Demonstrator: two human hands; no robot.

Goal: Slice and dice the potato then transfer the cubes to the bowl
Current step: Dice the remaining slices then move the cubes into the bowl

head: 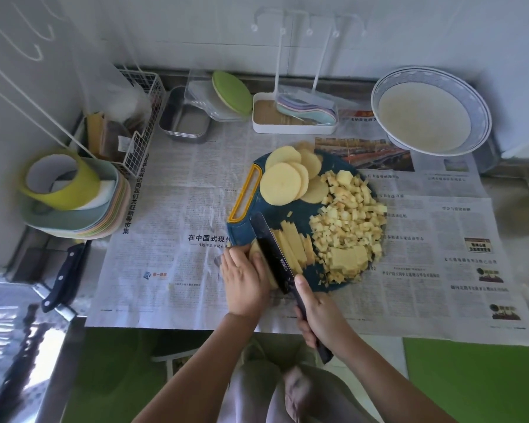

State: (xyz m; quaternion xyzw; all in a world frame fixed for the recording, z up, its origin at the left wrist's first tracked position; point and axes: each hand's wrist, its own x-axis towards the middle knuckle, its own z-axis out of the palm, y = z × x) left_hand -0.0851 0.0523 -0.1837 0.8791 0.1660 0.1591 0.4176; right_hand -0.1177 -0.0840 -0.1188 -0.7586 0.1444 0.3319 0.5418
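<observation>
Right hand grips the knife and left hand seemingly curls over the potato slices just beside it, so a sliding slice could get that hand nicked.

Soft, cool daylight lit the newspaper-covered counter evenly; the left hand and right hand cast only faint, soft-edged shadows. Glare burned out the shiny metal surface at lower left. Wide-angle distortion bowed the white tiled wall and frame edges, where detail was smeared.
</observation>
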